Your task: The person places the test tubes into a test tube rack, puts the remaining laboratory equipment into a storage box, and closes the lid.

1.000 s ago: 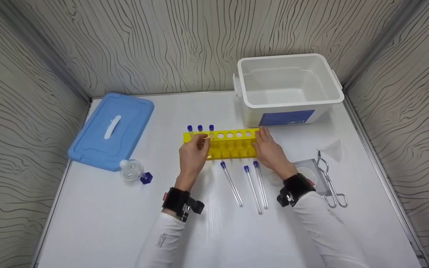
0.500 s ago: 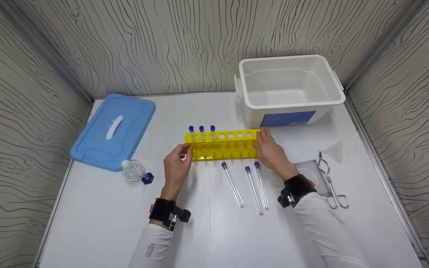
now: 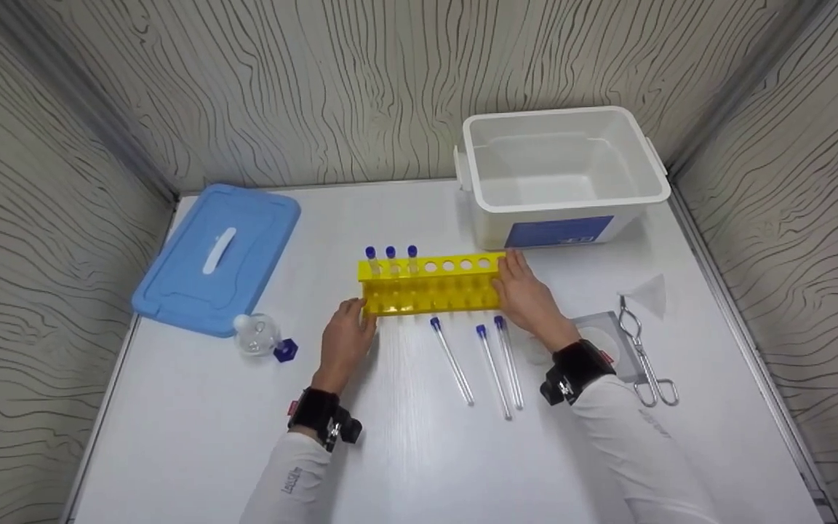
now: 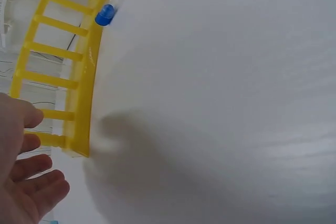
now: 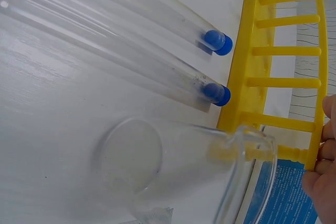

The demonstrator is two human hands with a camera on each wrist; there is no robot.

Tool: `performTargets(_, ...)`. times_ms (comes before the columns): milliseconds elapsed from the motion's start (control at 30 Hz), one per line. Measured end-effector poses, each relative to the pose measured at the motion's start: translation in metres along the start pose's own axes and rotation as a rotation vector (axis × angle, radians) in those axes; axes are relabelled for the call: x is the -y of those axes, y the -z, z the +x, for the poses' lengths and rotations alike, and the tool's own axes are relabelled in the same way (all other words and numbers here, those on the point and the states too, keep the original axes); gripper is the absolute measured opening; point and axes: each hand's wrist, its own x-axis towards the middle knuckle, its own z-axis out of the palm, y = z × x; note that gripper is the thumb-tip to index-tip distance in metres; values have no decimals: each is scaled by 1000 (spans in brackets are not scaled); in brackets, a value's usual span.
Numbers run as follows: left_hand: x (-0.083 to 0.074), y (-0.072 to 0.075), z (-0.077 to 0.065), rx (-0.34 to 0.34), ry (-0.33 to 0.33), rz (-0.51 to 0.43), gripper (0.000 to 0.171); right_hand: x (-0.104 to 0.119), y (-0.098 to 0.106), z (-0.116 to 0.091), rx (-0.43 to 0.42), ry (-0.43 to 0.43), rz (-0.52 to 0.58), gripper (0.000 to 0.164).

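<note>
A yellow test tube rack [image 3: 433, 295] stands mid-table, with three blue-capped test tubes [image 3: 412, 252] in the holes at its left. My right hand [image 3: 530, 295] grips the rack's right end, its fingers along the end of the top plate. At the opposite end, my left hand [image 3: 346, 336] has its fingertips against the rack's lower left corner. Its fingers look loosely bent in the left wrist view, thumb by an end bar. Three more capped test tubes [image 3: 452, 362] lie in front of the rack, caps toward it. A clear glass beaker [image 5: 134, 153] shows beside them in the right wrist view.
Behind at right stands a white bin [image 3: 564, 200]; its blue lid [image 3: 193, 284] lies at left. A round clear glass vessel [image 3: 255, 336] with a blue hexagonal base is near the lid. Right of my forearm are a grey sheet [image 3: 626, 349], metal tongs [image 3: 641, 353] and a clear funnel [image 3: 650, 295].
My left hand has left the tubes in the rack and moved left and toward me, down to the rack's left end. The right hand stays at the right end.
</note>
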Motion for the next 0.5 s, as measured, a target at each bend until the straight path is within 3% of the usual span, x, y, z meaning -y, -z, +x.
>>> performTargets(267, 2, -7, -1, 133, -29, 61, 68, 0, 1, 1, 12, -8, 3, 60)
performTargets(500, 2, -15, 0, 157, -36, 84, 80, 1, 0, 2, 21, -18, 1, 61)
